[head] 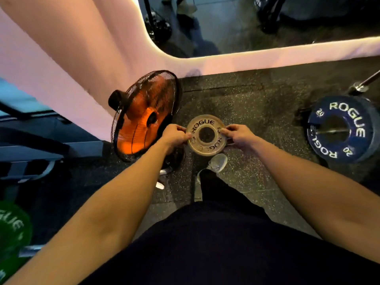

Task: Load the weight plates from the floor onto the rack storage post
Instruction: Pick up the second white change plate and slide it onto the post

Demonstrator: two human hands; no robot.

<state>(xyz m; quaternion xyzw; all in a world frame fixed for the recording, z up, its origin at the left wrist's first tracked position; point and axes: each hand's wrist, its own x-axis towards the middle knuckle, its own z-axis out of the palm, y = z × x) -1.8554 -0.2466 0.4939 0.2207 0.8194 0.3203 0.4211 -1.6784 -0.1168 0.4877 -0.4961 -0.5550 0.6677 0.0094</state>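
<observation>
Item: small tan plate [206, 135] marked ROGUE, held flat above the speckled floor [257, 112], just beyond your shoe [216, 164]. Your left hand [174, 136] grips its left edge; your right hand [236, 135] grips its right edge. Nearby: orange fan [144, 118] left, blue plate [339, 128] right.

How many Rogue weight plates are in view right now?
3. A small tan plate held between the left hand and right hand; a blue plate on the barbell, right; a green plate at the lower left edge. Others may be hidden.
</observation>
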